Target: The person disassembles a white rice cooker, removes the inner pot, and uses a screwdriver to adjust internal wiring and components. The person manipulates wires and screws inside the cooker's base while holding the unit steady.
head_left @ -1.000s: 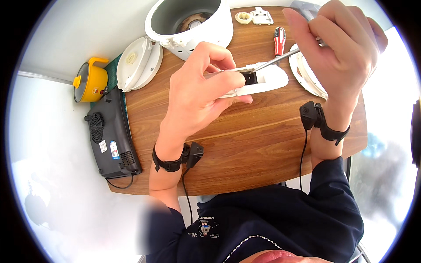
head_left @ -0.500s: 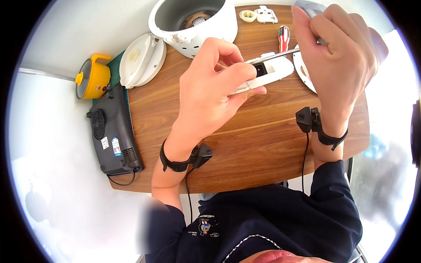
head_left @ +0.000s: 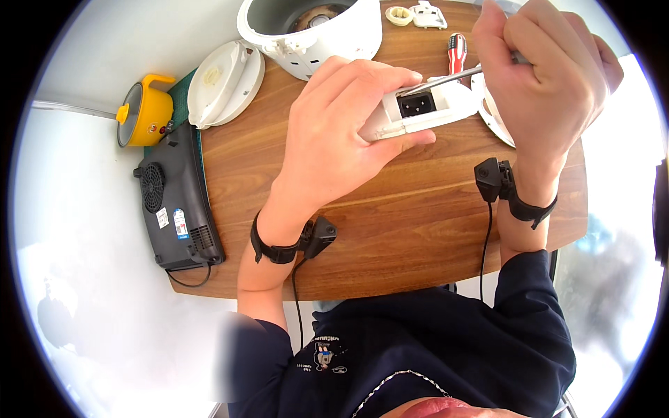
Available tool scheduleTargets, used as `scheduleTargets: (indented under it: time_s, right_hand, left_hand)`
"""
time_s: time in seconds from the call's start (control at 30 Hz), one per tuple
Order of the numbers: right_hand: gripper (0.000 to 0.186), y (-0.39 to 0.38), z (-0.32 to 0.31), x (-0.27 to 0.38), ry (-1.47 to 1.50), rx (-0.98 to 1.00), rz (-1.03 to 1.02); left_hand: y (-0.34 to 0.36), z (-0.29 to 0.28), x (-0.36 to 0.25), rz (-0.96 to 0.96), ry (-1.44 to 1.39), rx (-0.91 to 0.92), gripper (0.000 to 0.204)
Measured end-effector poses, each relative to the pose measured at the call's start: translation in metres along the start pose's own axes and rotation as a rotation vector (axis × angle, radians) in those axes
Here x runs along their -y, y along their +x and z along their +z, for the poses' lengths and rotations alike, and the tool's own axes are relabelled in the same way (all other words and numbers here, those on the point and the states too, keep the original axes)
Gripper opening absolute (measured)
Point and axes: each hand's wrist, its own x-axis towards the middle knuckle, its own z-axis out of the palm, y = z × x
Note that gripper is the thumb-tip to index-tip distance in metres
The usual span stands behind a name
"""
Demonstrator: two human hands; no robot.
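White housing (head_left: 456, 103), clamped in left hand (head_left: 331, 129) above the table (head_left: 404, 216). Looks angled to give metal shaft (head_left: 449, 79), gripped in right hand (head_left: 554, 76), room by black socket (head_left: 417, 105); can't quite see the tip.

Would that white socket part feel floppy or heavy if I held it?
The white socket part is probably stiff: it looks unbent in the left hand. It's likely light, since one hand holds it up. Its smooth surface might be slippery.
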Motion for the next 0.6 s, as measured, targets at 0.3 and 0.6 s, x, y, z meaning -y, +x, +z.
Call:
scheduleTargets:
  time_s: [0.3,0.6]
  right_hand:
    - [0.038,-0.006,0.005,-0.007,-0.027,-0.074,-0.106]
    - [0.038,-0.004,-0.017,0.005,-0.116,0.154,-0.037]
  left_hand:
    - [-0.003,0.003,-0.001,-0.012,0.041,-0.044,0.049]
    - [-0.008,0.011,-0.005,-0.026,0.041,-0.076,0.050]
